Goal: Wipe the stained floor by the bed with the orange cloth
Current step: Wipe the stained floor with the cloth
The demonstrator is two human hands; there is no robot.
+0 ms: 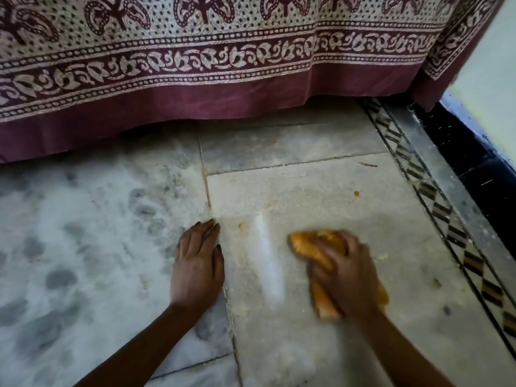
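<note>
head view: the orange cloth is gripped by the curled right hand and pressed on the floor. the left hand is laid flat beside it. wiping seems underway; next, the orange spot beyond the grip must probably be reached.

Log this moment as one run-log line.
phase: wipe | right hand: grips orange cloth on floor | left hand: flat on floor | orange spot: not yet wiped
</note>
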